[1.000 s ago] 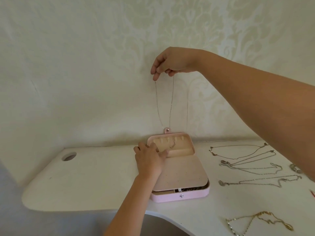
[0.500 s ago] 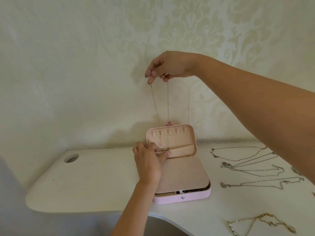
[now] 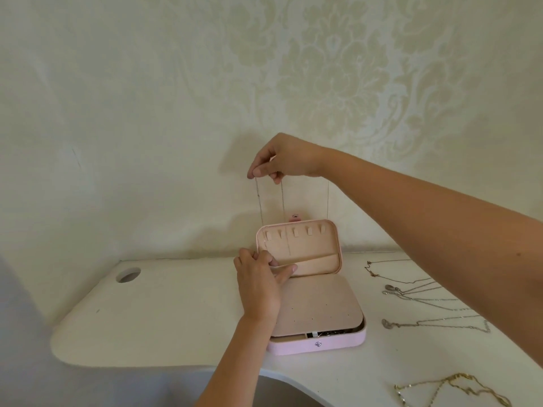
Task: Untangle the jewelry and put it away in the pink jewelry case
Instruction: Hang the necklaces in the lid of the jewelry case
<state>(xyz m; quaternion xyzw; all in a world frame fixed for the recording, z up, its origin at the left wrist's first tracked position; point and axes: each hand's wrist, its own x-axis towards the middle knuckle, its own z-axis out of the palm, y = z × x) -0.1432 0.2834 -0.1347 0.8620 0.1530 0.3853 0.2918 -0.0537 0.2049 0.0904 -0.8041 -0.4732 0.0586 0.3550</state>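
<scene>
We start at the right hand (image 3: 282, 158), raised in front of the wall: its grip is closed, thumb and fingertips pinched together on a thin silver chain (image 3: 259, 201). The chain drops from that pinch in two fine strands, which hang down to the open lid (image 3: 323, 245) of the pink jewelry case (image 3: 317, 346). One strand runs on down in front of the lid's beige lining; we cannot tell whether it touches any of the hooks.

The left hand (image 3: 258, 286) sits at the lid's lower left corner, its grip curled round the edge there, one finger lying out along the rim of the lid pocket (image 3: 311, 264). The lid stands nearly upright, and a row of small tab hooks (image 3: 294, 232) runs across its top. A pink strap tab (image 3: 294, 217) sticks up behind it.

The case base lies flat on the white desk (image 3: 176, 318), covered by a beige insert panel (image 3: 317, 306) dotted with tiny holes. Dark jewelry (image 3: 335, 333) shows in the gap under the panel's front edge, above a metal snap (image 3: 318, 344).

To the right of the case, apart from it, several silver necklaces (image 3: 411, 292) lie spread on the desk, and a gold chain (image 3: 452, 389) lies nearer the front edge. A round cable hole (image 3: 128, 274) sits at the desk's far left. Cream damask wallpaper (image 3: 338, 69) fills the background.
</scene>
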